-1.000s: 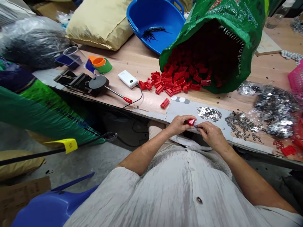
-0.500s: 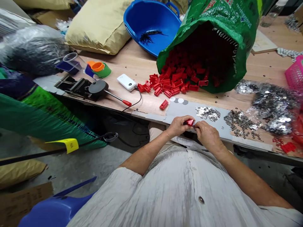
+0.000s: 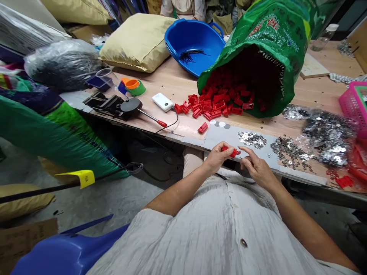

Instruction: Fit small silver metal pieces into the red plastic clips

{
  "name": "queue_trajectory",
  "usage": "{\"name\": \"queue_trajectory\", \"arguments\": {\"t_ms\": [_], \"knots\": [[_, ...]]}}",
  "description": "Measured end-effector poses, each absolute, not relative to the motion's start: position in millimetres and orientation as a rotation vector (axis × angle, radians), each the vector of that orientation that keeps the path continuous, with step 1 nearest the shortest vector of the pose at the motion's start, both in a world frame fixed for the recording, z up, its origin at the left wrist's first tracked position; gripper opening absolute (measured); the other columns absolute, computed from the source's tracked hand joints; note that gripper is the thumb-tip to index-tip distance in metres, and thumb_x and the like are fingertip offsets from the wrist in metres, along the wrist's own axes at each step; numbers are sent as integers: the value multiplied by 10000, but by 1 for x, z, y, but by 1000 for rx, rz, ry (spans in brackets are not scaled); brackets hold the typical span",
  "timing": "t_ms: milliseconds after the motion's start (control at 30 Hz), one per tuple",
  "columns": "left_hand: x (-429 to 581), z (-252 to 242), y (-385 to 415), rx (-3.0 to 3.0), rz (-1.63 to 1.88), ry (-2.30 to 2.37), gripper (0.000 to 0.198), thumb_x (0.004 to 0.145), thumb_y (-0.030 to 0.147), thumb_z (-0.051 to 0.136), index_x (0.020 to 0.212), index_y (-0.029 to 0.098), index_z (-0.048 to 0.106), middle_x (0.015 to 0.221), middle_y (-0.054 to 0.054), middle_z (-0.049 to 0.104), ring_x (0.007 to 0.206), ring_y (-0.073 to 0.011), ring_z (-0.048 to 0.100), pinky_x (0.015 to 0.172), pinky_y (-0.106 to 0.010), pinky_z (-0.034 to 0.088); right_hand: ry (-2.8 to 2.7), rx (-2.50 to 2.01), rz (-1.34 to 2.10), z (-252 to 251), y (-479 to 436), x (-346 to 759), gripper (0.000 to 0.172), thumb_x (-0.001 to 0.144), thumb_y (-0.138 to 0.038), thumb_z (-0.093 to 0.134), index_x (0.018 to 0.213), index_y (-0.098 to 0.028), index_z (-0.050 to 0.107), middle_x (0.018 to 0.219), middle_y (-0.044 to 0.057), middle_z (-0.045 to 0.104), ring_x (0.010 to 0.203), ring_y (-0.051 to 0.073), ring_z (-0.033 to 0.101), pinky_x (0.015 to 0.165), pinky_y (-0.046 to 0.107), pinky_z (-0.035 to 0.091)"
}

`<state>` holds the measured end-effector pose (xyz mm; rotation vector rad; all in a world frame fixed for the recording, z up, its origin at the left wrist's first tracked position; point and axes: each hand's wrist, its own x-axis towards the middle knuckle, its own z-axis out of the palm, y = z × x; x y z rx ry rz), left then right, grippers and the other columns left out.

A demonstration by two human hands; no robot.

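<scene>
My left hand [image 3: 217,157] grips a small red plastic housing [image 3: 233,152] at the table's front edge, thumb and fingers pressed on it. Just right of it, my right hand [image 3: 256,164] has its index finger stretched toward the housing and its thumb apart; I see nothing held there. Beyond my hands lies a grey sheet [image 3: 219,136] with a pile of small shiny metal plates [image 3: 252,140]. A second heap of small metal parts [image 3: 288,149] is farther right. One loose red housing [image 3: 203,128] rests left of the sheet.
A green sack [image 3: 275,34] lies on its side, spilling red housings [image 3: 215,101]. Behind it is a blue basin [image 3: 174,38] with thin black pieces. A lever tool [image 3: 114,107] and a white power bank [image 3: 162,102] stand left. Bagged metal parts [image 3: 329,133] and a pink basket [image 3: 351,105] are right.
The view has tilted up a little. My right hand has come away from the red housing and its index finger has straightened. My left hand still holds the housing.
</scene>
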<state>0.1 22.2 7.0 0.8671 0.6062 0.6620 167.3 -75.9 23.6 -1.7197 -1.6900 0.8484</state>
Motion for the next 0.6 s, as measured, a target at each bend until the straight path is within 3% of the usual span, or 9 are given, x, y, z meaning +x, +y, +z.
{"name": "queue_trajectory", "arguments": {"t_ms": [100, 267, 500, 600], "knots": [[1, 12, 13, 587, 594, 531, 360, 732, 360, 787, 736, 162, 487, 841, -23, 680, 851, -158, 688, 934, -335, 466, -1727, -1722, 807, 26, -78, 164, 464, 990, -447, 367, 1422, -290, 430, 716, -18, 661, 633, 175, 618, 682, 311, 471], [3, 17, 2, 370, 570, 533, 197, 829, 283, 699, 762, 136, 589, 790, -32, 664, 784, -140, 666, 955, -339, 486, -1729, -1693, 791, 27, -80, 163, 436, 984, -467, 377, 1367, -300, 500, 669, -23, 637, 582, 178, 596, 599, 299, 451], [6, 22, -5, 288, 579, 584, 160, 877, 260, 639, 796, 122, 633, 822, -46, 675, 801, -139, 676, 1047, -374, 464, -1676, -1736, 590, 24, -81, 158, 381, 980, -458, 398, 1247, -287, 610, 1040, 43, 730, 780, 211, 683, 708, 329, 492], [6, 17, -8, 276, 577, 564, 158, 861, 251, 658, 773, 127, 614, 820, -48, 672, 841, -157, 684, 1061, -398, 465, -1604, -1676, 677, 18, -81, 158, 383, 985, -473, 380, 1177, -289, 655, 950, 38, 727, 780, 210, 673, 700, 322, 493]]}}
